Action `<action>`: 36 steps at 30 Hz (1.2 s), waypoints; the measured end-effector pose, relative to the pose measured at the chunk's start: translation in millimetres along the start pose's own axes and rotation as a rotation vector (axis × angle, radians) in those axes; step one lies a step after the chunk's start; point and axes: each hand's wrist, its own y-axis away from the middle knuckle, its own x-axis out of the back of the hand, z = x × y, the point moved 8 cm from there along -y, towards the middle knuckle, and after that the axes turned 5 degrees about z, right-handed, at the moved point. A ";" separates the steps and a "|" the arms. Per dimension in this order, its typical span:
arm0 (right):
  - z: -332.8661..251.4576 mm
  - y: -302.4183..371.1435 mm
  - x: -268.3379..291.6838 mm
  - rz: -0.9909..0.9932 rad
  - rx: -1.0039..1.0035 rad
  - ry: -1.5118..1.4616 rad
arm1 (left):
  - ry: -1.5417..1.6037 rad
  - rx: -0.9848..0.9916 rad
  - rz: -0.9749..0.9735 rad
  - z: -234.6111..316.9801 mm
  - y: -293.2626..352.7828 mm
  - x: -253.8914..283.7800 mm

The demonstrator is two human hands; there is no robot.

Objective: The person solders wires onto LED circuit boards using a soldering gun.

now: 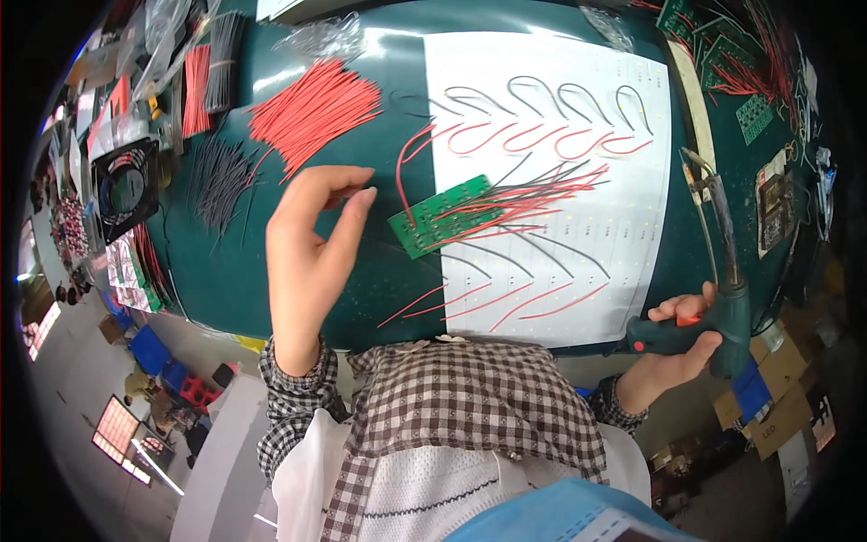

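Observation:
My left hand [314, 244] is raised just left of a green circuit board [417, 233]. Its fingers are bent, with thumb and forefinger tips a little apart and nothing visible between them. In my right hand [679, 348] is a dark green soldering gun [736, 325], its metal tip pointing up and away. Red and black wires [533, 196] lie bunched across the board's right part. One red wire [399, 176] loops up from its left part. The board rests partly on a white printed sheet [551, 316].
Looped black wires [533, 93] and red ones [560, 144] line the sheet's far part. Piles of red wires [316, 110] and black wires [221, 185] lie far left. A black fan [125, 188] stands at the left edge. Wired boards [731, 68] sit far right.

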 end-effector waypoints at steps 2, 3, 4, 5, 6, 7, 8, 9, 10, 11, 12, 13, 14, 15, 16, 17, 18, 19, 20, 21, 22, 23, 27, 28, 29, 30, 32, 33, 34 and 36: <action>-2.7 -0.1 -9.9 -0.093 0.005 -0.093 | 0.012 0.052 -0.030 -12.5 5.5 -7.7; -5.5 0.9 -12.3 -0.099 0.012 -0.081 | 0.015 0.045 -0.022 -14.1 6.2 -11.8; -8.7 2.4 -16.9 -0.134 0.020 -0.074 | 0.078 0.066 -0.045 -18.8 6.4 -18.2; -11.4 3.7 -20.8 -0.168 0.028 -0.070 | 0.140 0.084 -0.069 -21.8 5.7 -24.6; -13.5 5.7 -23.5 -0.170 0.036 -0.062 | 0.152 0.084 -0.067 -21.7 4.7 -28.2; -13.9 8.4 -26.2 -0.157 0.031 -0.027 | 0.198 0.142 -0.101 -24.9 4.6 -34.8; -13.9 10.3 -28.8 -0.143 0.025 0.009 | 0.244 0.199 -0.136 -28.8 4.2 -41.3; -15.0 11.3 -31.1 -0.143 0.031 0.015 | 0.253 0.198 -0.138 -29.6 2.3 -44.6; -15.5 12.2 -34.1 -0.154 0.036 0.025 | 0.289 0.184 -0.115 -30.1 0.0 -46.5; -17.0 13.3 -36.0 -0.160 0.041 0.038 | 0.326 0.169 -0.096 -30.3 -2.0 -48.2; -17.9 14.6 -36.8 -0.155 0.045 0.045 | 0.362 0.175 -0.103 -32.0 -3.2 -51.2; -18.0 15.7 -37.3 -0.147 0.045 0.044 | 0.368 0.173 -0.110 -31.3 -4.8 -52.1; -17.7 15.0 -36.6 -0.141 0.044 0.043 | 0.358 0.167 -0.103 -30.0 -6.3 -53.0; -17.9 13.6 -36.1 -0.138 0.045 0.047 | 0.347 0.160 -0.097 -28.9 -7.7 -54.0; -18.4 12.2 -36.7 -0.149 0.051 0.052 | 0.350 0.160 -0.101 -28.6 -8.8 -56.0; -19.1 12.3 -37.9 -0.158 0.054 0.057 | 0.320 0.145 -0.081 -28.2 -10.2 -54.3; -19.2 12.1 -38.0 -0.153 0.052 0.061 | 0.290 0.130 -0.061 -27.6 -11.2 -52.7; -19.2 11.9 -38.5 -0.155 0.048 0.044 | 0.291 0.130 -0.067 -26.8 -11.2 -54.0; -19.0 12.1 -39.0 -0.158 0.043 0.028 | 0.255 0.085 -0.037 -23.2 -10.9 -51.9; -19.3 12.4 -38.7 -0.156 0.043 0.031 | 0.220 0.040 -0.007 -19.4 -10.1 -49.4; -20.1 12.8 -38.6 -0.157 0.048 0.039 | 0.223 0.040 -0.010 -16.2 -9.8 -46.0; -19.8 12.9 -38.8 -0.157 0.055 0.049 | 0.232 -0.167 0.033 5.2 -10.3 -33.0; -17.4 11.9 -37.8 -0.171 0.044 0.015 | 1.251 -0.163 -0.352 68.9 6.8 -12.6; -18.6 12.5 -38.1 -0.172 0.048 0.015 | 1.253 -0.168 -0.350 76.1 4.7 -5.5; -20.0 13.1 -38.1 -0.173 0.052 0.015 | 1.382 -0.257 -0.451 90.4 6.6 4.1; -21.4 13.4 -43.6 -0.189 0.052 0.009 | 1.500 -0.348 -0.539 100.3 9.9 21.1; -20.8 14.9 -44.5 -0.196 0.052 -0.018 | 1.743 -0.536 -0.749 111.1 21.1 41.8; -19.2 15.3 -39.8 -0.185 0.058 -0.008 | 1.755 -0.537 -0.761 108.3 24.0 39.7; -17.4 15.7 -35.2 -0.172 0.065 0.006 | 1.789 -0.537 -0.690 103.0 26.2 42.0; -19.2 14.6 -36.3 -0.170 0.062 0.013 | 1.831 -0.531 -0.524 98.1 28.2 56.9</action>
